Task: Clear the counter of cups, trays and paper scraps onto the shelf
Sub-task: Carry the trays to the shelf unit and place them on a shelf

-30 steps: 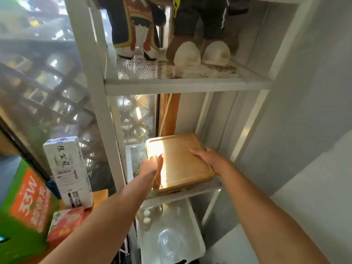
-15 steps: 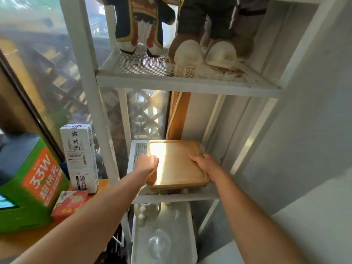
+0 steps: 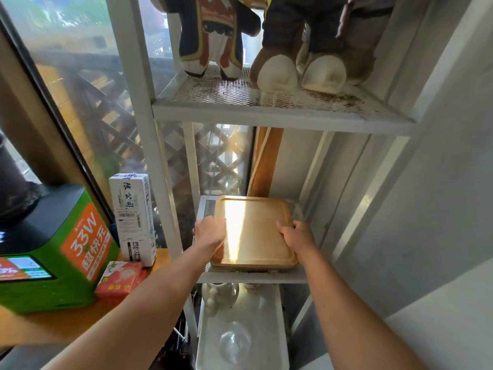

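Two plush toys (image 3: 266, 44) stand on the mesh shelf above the one you are working at, and a white upright post (image 3: 149, 156) of the rack rises just left of your left forearm. Left of that post, a white carton (image 3: 133, 217), a green box (image 3: 61, 249) and a small red pack (image 3: 120, 279) sit on the wooden counter. Below, a white jug (image 3: 221, 295) rests on the lower shelf. The wooden tray (image 3: 253, 233) lies flat on the middle shelf (image 3: 256, 277), between your hands. Your left hand (image 3: 210, 232) closes on its left edge; your right hand (image 3: 296, 235) grips its right edge.
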### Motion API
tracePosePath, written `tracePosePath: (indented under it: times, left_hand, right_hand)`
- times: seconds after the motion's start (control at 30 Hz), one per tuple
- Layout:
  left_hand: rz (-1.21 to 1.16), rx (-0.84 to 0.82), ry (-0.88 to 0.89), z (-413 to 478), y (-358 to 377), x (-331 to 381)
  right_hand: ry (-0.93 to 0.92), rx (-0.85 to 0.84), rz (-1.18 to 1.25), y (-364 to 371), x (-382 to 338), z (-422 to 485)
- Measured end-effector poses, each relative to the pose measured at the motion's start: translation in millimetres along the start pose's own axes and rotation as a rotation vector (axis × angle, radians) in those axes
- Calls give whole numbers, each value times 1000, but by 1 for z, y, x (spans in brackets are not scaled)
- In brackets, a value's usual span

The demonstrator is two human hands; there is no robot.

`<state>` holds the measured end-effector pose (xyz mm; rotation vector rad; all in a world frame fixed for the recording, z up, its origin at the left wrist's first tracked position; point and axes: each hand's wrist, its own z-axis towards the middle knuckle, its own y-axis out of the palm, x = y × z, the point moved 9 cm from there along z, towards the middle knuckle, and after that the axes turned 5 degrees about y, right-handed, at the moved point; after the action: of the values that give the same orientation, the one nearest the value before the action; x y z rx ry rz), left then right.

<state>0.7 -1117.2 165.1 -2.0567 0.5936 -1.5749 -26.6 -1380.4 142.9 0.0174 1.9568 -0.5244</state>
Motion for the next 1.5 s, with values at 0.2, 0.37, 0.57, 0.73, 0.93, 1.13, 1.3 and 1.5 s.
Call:
tracePosePath:
  times: [0.2,0.37,0.57,0.73,0.93,1.13,1.3,1.5]
  left_hand:
    - [-56,10,12,3,1,-7]
    - [-81,14,39,1,-3,0]
    - [-34,-5,83,-15,-5,-1]
    - [119,-69,92,-38,-9,3]
    - [92,-144,107,-73,-10,-5]
    - [49,-282,234,-118,-13,-19]
    - [184,-414,503,-168,-51,-45]
    - [436,-394,562,-192,-156,-181]
  right_hand:
    - [-95,63,-135,0,-7,0]
    - [-87,96,-146,-2,-9,-5]
    - [-47,165,-282,-5,1,-18]
    - [6,213,-380,-10,-3,-43]
    - [117,271,-473,-16,-3,-87]
    - [22,401,-585,1,-13,-161]
    - [-22,127,-781,76,-4,-219]
    - [-58,-56,-900,233,24,-308]
